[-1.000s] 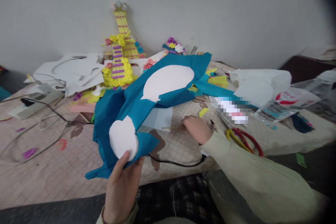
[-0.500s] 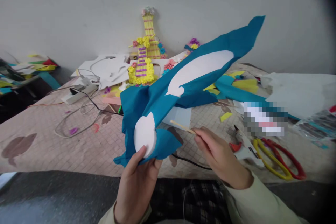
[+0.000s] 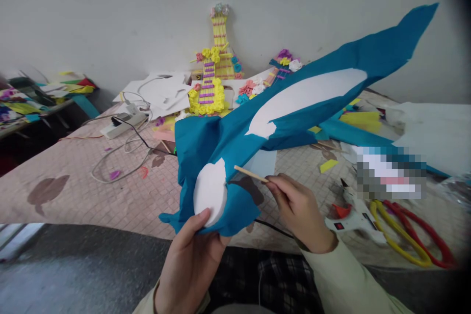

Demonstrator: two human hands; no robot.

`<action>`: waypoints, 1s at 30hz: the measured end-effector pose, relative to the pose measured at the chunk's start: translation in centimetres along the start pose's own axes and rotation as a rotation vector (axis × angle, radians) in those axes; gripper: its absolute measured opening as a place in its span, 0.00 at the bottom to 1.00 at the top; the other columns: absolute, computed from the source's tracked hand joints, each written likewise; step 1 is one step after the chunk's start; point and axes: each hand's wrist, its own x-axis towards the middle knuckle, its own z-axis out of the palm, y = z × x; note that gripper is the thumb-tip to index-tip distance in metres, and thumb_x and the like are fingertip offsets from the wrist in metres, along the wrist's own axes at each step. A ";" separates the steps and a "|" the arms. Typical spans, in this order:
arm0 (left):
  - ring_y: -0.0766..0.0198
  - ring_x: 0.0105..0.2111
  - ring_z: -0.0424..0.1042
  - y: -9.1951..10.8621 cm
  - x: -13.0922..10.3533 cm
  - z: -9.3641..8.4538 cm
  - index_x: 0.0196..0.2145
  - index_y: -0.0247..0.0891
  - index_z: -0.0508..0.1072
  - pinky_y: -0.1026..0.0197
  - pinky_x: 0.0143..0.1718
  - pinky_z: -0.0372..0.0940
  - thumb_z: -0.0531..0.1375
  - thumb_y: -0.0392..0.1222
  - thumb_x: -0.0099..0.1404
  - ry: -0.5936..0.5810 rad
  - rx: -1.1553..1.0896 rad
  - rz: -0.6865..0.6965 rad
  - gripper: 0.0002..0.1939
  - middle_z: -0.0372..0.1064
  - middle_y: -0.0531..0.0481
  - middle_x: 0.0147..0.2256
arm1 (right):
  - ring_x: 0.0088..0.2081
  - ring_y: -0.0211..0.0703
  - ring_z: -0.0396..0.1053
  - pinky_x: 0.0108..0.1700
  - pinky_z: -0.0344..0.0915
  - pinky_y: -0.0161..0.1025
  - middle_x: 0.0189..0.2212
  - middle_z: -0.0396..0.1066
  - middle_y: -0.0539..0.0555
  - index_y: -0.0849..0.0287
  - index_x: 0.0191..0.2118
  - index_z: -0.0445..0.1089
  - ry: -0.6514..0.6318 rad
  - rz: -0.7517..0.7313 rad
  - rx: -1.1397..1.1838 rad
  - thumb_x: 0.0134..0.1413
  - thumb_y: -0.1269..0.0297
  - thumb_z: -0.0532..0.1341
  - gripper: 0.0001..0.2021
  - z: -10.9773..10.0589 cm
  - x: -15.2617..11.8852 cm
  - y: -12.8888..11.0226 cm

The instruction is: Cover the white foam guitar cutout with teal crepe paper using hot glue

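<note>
And here's the thin deep-blue crepe-like paper [image 3: 200, 142], held over the front edge of the cloth-covered table [image 3: 84, 201], its far end slanting up toward the back right corner. The danger: a push too hard with the slim pale wooden stick [image 3: 252, 174] could pierce or tear that paper. The rounded white foam-like end [image 3: 209, 191] sits under just one thumb; if that slips, the piece could twist and drag the paper askew. No hand is under the long end, so its weight could tip everything. A stray right elbow might also knock the white glue gun with the orange-red trigger [image 3: 362, 223] near the front edge.

Now the hands, well apart! The left hand [image 3: 193, 265] comes up palm inward, thumb pressed on the white end, fingers curled behind, gripping paper and white together. The right hand [image 3: 303, 213] angles in from the right, wrist low, thumb and forefinger pinching the stick. Its tip points leftward over the blue; contact, I can't tell.
</note>
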 end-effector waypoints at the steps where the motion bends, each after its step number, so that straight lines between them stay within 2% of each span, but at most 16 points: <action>1: 0.58 0.37 0.73 0.0 0.0 -0.1 0.56 0.44 0.58 0.60 0.35 0.71 0.50 0.27 0.61 0.003 0.004 -0.002 0.27 0.74 0.47 0.35 | 0.30 0.37 0.66 0.30 0.61 0.33 0.29 0.68 0.52 0.59 0.36 0.66 0.017 0.013 -0.008 0.59 0.67 0.51 0.08 -0.1 0.1 0.1; 8: 0.59 0.37 0.73 0.1 -0.4 0.0 0.56 0.39 0.59 0.60 0.39 0.70 0.47 0.26 0.62 0.036 0.027 0.015 0.25 0.74 0.47 0.32 | 0.26 0.36 0.66 0.27 0.59 0.32 0.26 0.70 0.50 0.59 0.33 0.67 0.181 0.071 -0.151 0.58 0.67 0.52 0.08 -1.5 1.0 0.6; 10: 0.60 0.35 0.74 0.2 -0.5 0.1 0.56 0.39 0.59 0.60 0.39 0.70 0.46 0.26 0.62 0.027 0.024 0.022 0.25 0.74 0.47 0.31 | 0.27 0.35 0.66 0.27 0.59 0.31 0.26 0.69 0.50 0.59 0.33 0.67 0.169 0.052 -0.136 0.58 0.67 0.52 0.07 -1.5 0.9 0.6; 14: 0.61 0.33 0.74 0.2 -0.6 0.1 0.56 0.40 0.59 0.62 0.37 0.70 0.47 0.26 0.62 0.029 0.016 0.002 0.25 0.74 0.48 0.30 | 0.30 0.36 0.67 0.31 0.61 0.31 0.28 0.70 0.51 0.59 0.35 0.67 0.057 -0.008 -0.039 0.58 0.68 0.52 0.07 -1.1 0.6 0.4; 20: 0.63 0.31 0.75 0.1 -0.5 0.5 0.56 0.38 0.59 0.64 0.35 0.70 0.45 0.25 0.62 0.077 0.055 0.041 0.25 0.74 0.46 0.30 | 0.28 0.37 0.68 0.28 0.60 0.33 0.28 0.71 0.51 0.59 0.32 0.68 0.162 0.072 -0.112 0.58 0.65 0.52 0.09 -1.4 1.5 0.9; 23: 0.62 0.33 0.74 0.0 -0.4 0.6 0.56 0.38 0.59 0.63 0.36 0.70 0.44 0.25 0.62 0.084 0.073 0.077 0.25 0.74 0.47 0.31 | 0.29 0.37 0.68 0.28 0.60 0.33 0.28 0.72 0.52 0.59 0.33 0.68 0.166 0.063 -0.120 0.58 0.65 0.52 0.09 -1.6 1.7 1.1; 27: 0.59 0.37 0.74 0.0 -0.5 0.7 0.56 0.39 0.58 0.61 0.38 0.70 0.44 0.25 0.62 0.104 0.074 0.055 0.25 0.74 0.46 0.32 | 0.29 0.37 0.68 0.30 0.61 0.32 0.29 0.72 0.52 0.59 0.34 0.68 0.123 0.023 -0.087 0.58 0.66 0.53 0.07 -1.7 1.6 1.0; 30: 0.58 0.38 0.73 0.0 -0.5 0.7 0.57 0.39 0.57 0.60 0.38 0.70 0.45 0.25 0.62 0.121 0.083 0.056 0.26 0.74 0.46 0.32 | 0.29 0.38 0.68 0.29 0.61 0.33 0.28 0.72 0.52 0.59 0.33 0.68 0.167 0.033 -0.127 0.58 0.67 0.52 0.08 -1.8 1.7 1.3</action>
